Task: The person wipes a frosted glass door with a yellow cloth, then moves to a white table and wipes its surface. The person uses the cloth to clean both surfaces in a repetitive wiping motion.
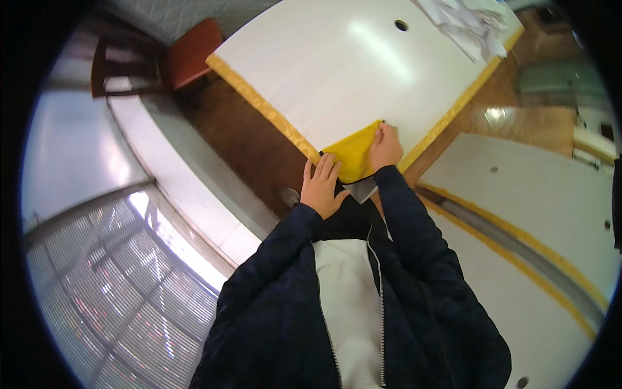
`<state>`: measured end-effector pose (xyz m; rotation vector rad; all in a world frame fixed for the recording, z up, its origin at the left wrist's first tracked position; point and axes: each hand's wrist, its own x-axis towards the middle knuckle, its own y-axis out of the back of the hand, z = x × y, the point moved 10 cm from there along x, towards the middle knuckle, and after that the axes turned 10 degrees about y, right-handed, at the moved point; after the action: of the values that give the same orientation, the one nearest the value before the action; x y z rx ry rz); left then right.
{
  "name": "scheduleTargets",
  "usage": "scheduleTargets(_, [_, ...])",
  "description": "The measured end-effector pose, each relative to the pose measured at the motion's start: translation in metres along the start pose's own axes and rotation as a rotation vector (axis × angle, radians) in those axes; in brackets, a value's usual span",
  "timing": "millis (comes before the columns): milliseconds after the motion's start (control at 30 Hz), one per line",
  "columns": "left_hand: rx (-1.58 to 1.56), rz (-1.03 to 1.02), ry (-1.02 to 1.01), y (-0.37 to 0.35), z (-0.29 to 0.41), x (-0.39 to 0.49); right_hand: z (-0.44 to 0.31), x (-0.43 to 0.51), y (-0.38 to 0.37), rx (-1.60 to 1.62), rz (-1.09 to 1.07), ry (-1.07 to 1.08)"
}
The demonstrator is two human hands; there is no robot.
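A yellow cloth (pixel 355 154) with dark edging lies folded over the near corner of a white table (pixel 311 78). My left hand (pixel 321 187) rests flat at its left end, with the fingertips on the cloth and the table edge and the thumb apart. At the cloth's far right corner, my right hand (pixel 386 146) has curled fingers pinching the fabric; a small dark tip shows just beyond them. Part of the cloth is hidden beneath both hands.
Yellow-gold trim runs along the table edges. Crumpled white cloth (pixel 469 24) lies at the far right, past a round hole (pixel 401 25). A red-brown chair (pixel 192 56) stands at left, near a window (pixel 126 282). More white tables (pixel 525 180) stand at right.
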<state>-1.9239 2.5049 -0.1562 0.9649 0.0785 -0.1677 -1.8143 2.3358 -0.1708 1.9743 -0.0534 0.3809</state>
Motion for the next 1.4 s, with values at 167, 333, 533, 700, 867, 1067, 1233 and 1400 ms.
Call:
scheduleTargets(167, [0.028, -0.071, -0.082, 0.010, -0.011, 0.008, -0.028, -0.018, -0.028, 0.009, -0.294, 0.168])
scheduleTargets(333, [0.064, -0.119, -0.130, 0.023, -0.022, 0.009, -0.009, 0.006, 0.009, -0.018, 0.167, -0.134])
scheduleTargets(533, [0.179, -0.254, -0.184, 0.022, -0.032, 0.022, -0.056, 0.019, -0.034, 0.117, 0.048, 0.178])
scheduleTargets(700, [0.169, -0.267, -0.268, 0.028, -0.032, 0.049, -0.031, 0.039, -0.029, -0.009, 0.079, -0.084])
scheduleTargets(867, [0.174, -0.348, -0.473, 0.032, -0.035, 0.075, -0.035, 0.043, -0.011, 0.088, 0.283, -0.102])
scheduleTargets(1067, [0.209, -0.538, -0.690, 0.054, -0.079, 0.102, -0.093, 0.064, -0.048, 0.067, 0.207, 0.015])
scheduleTargets(1233, [0.247, -0.542, -0.759, 0.099, -0.135, 0.133, -0.078, 0.068, -0.048, -0.052, 0.414, -0.441])
scheduleTargets(1400, [0.238, -0.572, -0.747, 0.112, -0.163, 0.144, -0.166, 0.107, -0.110, 0.142, 0.072, 0.029])
